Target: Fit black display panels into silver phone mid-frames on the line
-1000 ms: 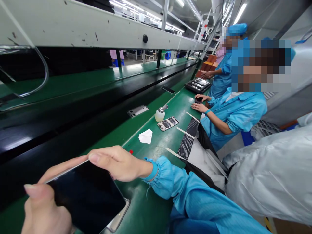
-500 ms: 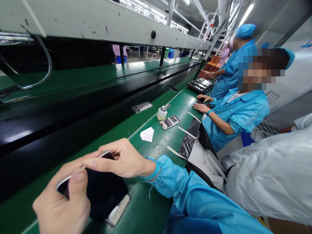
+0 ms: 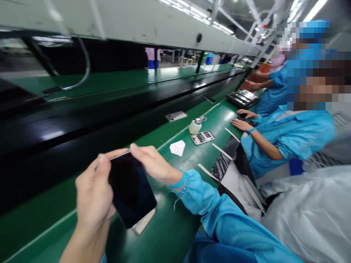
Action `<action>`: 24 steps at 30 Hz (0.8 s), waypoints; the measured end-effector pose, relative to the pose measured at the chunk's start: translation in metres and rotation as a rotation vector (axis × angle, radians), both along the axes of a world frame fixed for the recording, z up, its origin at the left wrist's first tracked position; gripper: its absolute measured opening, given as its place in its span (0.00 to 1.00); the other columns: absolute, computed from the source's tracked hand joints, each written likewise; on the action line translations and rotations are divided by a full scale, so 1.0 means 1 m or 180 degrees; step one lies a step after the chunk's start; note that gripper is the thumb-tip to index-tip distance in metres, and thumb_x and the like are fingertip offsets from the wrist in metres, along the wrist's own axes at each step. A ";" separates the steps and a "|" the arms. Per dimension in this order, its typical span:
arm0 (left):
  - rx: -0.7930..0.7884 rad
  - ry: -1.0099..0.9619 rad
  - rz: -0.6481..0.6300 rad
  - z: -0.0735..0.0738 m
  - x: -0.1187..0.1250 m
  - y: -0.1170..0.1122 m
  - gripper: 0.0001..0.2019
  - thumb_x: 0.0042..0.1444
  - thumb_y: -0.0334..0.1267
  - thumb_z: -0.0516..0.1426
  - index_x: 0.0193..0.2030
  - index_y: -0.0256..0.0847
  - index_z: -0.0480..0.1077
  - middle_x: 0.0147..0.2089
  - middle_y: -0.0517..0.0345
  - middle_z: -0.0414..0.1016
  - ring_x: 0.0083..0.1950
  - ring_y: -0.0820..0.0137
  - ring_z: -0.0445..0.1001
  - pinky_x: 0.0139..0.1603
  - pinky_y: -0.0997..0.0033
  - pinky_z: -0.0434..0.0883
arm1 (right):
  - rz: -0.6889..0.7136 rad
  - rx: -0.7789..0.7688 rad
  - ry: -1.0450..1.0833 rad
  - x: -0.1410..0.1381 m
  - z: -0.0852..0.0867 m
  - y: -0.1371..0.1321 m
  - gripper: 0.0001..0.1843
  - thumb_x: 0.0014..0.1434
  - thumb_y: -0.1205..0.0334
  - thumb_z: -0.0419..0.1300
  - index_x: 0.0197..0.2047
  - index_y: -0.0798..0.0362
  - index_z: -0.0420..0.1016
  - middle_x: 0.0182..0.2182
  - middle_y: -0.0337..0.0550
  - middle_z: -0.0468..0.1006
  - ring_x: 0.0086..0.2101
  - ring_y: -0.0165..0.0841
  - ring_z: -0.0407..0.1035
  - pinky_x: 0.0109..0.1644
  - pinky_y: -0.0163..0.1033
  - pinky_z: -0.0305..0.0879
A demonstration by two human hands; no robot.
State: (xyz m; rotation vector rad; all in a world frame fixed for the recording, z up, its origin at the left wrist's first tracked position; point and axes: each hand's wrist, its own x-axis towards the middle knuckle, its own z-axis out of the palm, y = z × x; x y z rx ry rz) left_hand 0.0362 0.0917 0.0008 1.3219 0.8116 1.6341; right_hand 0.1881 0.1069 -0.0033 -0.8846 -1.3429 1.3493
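A dark phone screen (image 3: 133,191) lies between my two hands, its glossy face toward me. My left hand (image 3: 94,193) is closed on its left edge, thumb up near the top corner. My right hand (image 3: 153,160) grips the upper right edge, its thumb at the top. Below the screen's lower end shows part of a silver-white phone frame (image 3: 144,222); the rest is hidden, and whether the two touch I cannot tell. A folded white cloth (image 3: 177,147) lies on the green bench (image 3: 172,204) beyond my right hand.
Past the cloth are an opened phone (image 3: 203,137) and a pump bottle (image 3: 195,126). A phone shell (image 3: 176,116) and a dark panel (image 3: 208,98) lie farther left. Co-workers in blue sit at right, near a black tray (image 3: 242,98). A taped black bag (image 3: 227,160) hangs at the bench edge.
My hands and the screen have swung round, so more of the screen's face shows. My left thumb has moved up along its edge. The whole view has shifted, with the bench things now farther right.
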 end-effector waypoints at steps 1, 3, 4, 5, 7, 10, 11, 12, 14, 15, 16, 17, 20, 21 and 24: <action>-0.0061 -0.0200 -0.0035 0.002 -0.002 0.001 0.19 0.77 0.54 0.61 0.43 0.49 0.90 0.35 0.59 0.89 0.30 0.63 0.87 0.26 0.72 0.85 | 0.0039 0.0121 -0.0066 0.000 -0.003 -0.001 0.40 0.71 0.21 0.58 0.43 0.53 0.84 0.32 0.39 0.76 0.38 0.35 0.73 0.43 0.38 0.74; -0.0240 -0.0646 0.0047 0.008 -0.009 -0.002 0.19 0.76 0.56 0.61 0.45 0.48 0.89 0.40 0.57 0.91 0.34 0.60 0.90 0.31 0.67 0.88 | 0.0331 0.0391 -0.0275 -0.001 -0.007 -0.006 0.41 0.68 0.18 0.57 0.41 0.52 0.79 0.31 0.36 0.71 0.36 0.32 0.68 0.40 0.37 0.69; -0.0302 -0.0845 0.0130 0.013 -0.013 -0.004 0.20 0.75 0.59 0.62 0.46 0.46 0.87 0.42 0.55 0.91 0.36 0.58 0.91 0.34 0.62 0.90 | 0.0545 0.0509 -0.0479 -0.001 -0.009 -0.010 0.41 0.68 0.17 0.57 0.37 0.51 0.75 0.30 0.35 0.68 0.34 0.31 0.65 0.39 0.37 0.66; -0.0323 -0.1000 0.0222 0.018 -0.018 -0.007 0.21 0.73 0.61 0.63 0.46 0.45 0.86 0.43 0.53 0.91 0.38 0.55 0.91 0.38 0.56 0.91 | 0.0781 0.0581 -0.0726 0.000 -0.010 -0.014 0.41 0.69 0.18 0.57 0.33 0.50 0.70 0.28 0.34 0.65 0.32 0.30 0.61 0.37 0.37 0.64; -0.0288 -0.1172 0.0406 0.028 -0.028 -0.013 0.24 0.71 0.63 0.65 0.48 0.42 0.83 0.45 0.49 0.90 0.42 0.52 0.92 0.45 0.48 0.92 | 0.1177 0.0646 -0.1098 0.000 -0.012 -0.021 0.41 0.72 0.19 0.54 0.27 0.49 0.60 0.24 0.32 0.61 0.28 0.29 0.55 0.33 0.37 0.60; -0.0227 -0.1292 0.0505 0.038 -0.041 -0.018 0.26 0.70 0.65 0.64 0.50 0.40 0.80 0.47 0.45 0.90 0.45 0.51 0.92 0.50 0.46 0.90 | 0.1683 0.0624 -0.1159 0.000 -0.015 -0.028 0.42 0.76 0.22 0.48 0.28 0.51 0.67 0.24 0.38 0.71 0.27 0.32 0.66 0.36 0.39 0.68; -0.0211 -0.1337 0.0492 0.039 -0.044 -0.019 0.26 0.70 0.65 0.64 0.50 0.40 0.79 0.48 0.45 0.90 0.45 0.52 0.92 0.51 0.47 0.90 | 0.1803 0.0610 -0.1103 0.000 -0.016 -0.029 0.43 0.78 0.23 0.47 0.29 0.52 0.71 0.25 0.41 0.75 0.29 0.34 0.71 0.38 0.40 0.71; -0.0196 -0.1384 0.0463 0.040 -0.046 -0.020 0.25 0.71 0.64 0.64 0.50 0.40 0.79 0.49 0.45 0.90 0.46 0.52 0.92 0.51 0.48 0.90 | 0.1878 0.0604 -0.1031 0.000 -0.016 -0.031 0.42 0.78 0.24 0.47 0.31 0.53 0.74 0.26 0.43 0.78 0.29 0.35 0.74 0.39 0.41 0.72; -0.0163 -0.1481 0.0415 0.040 -0.050 -0.021 0.25 0.72 0.64 0.63 0.51 0.41 0.78 0.50 0.46 0.90 0.47 0.53 0.91 0.52 0.50 0.90 | 0.1888 0.0648 -0.0889 0.001 -0.016 -0.033 0.41 0.79 0.26 0.49 0.32 0.53 0.76 0.26 0.43 0.79 0.28 0.34 0.74 0.37 0.40 0.72; -0.0152 -0.1532 0.0403 0.039 -0.052 -0.020 0.24 0.72 0.64 0.62 0.51 0.42 0.78 0.50 0.47 0.90 0.48 0.53 0.91 0.53 0.50 0.90 | 0.1871 0.0676 -0.0833 0.002 -0.015 -0.033 0.40 0.79 0.27 0.51 0.31 0.53 0.76 0.25 0.43 0.78 0.26 0.33 0.72 0.35 0.39 0.71; -0.0152 -0.1580 0.0391 0.039 -0.053 -0.020 0.24 0.73 0.64 0.61 0.52 0.43 0.78 0.51 0.47 0.90 0.49 0.53 0.91 0.54 0.50 0.89 | 0.1861 0.0695 -0.0793 0.003 -0.015 -0.033 0.39 0.79 0.28 0.52 0.31 0.53 0.76 0.25 0.43 0.78 0.26 0.32 0.71 0.34 0.39 0.70; -0.0160 -0.1630 0.0378 0.038 -0.054 -0.019 0.23 0.74 0.63 0.60 0.52 0.43 0.77 0.51 0.47 0.89 0.50 0.53 0.91 0.55 0.49 0.89 | 0.1860 0.0712 -0.0763 0.004 -0.014 -0.033 0.38 0.79 0.30 0.53 0.31 0.53 0.76 0.25 0.43 0.78 0.25 0.32 0.70 0.34 0.38 0.70; -0.0250 -0.1751 0.0324 0.040 -0.056 -0.015 0.20 0.79 0.58 0.56 0.52 0.43 0.77 0.53 0.48 0.89 0.52 0.54 0.90 0.58 0.48 0.88 | 0.1850 0.0702 -0.0689 0.004 -0.014 -0.032 0.36 0.80 0.32 0.55 0.30 0.53 0.75 0.24 0.42 0.78 0.25 0.31 0.69 0.34 0.38 0.69; -0.0291 -0.1773 0.0313 0.041 -0.057 -0.014 0.19 0.80 0.56 0.54 0.52 0.43 0.77 0.53 0.49 0.89 0.52 0.55 0.90 0.58 0.48 0.88 | 0.1838 0.0685 -0.0666 0.002 -0.015 -0.032 0.36 0.80 0.33 0.55 0.30 0.53 0.75 0.23 0.41 0.77 0.25 0.30 0.68 0.34 0.37 0.68; -0.0358 -0.1804 0.0427 0.045 -0.058 -0.015 0.20 0.81 0.56 0.52 0.51 0.43 0.76 0.51 0.50 0.89 0.51 0.56 0.90 0.54 0.50 0.89 | 0.1813 0.0490 -0.0478 -0.007 -0.019 -0.032 0.38 0.78 0.29 0.56 0.26 0.51 0.68 0.19 0.36 0.70 0.21 0.28 0.65 0.29 0.36 0.63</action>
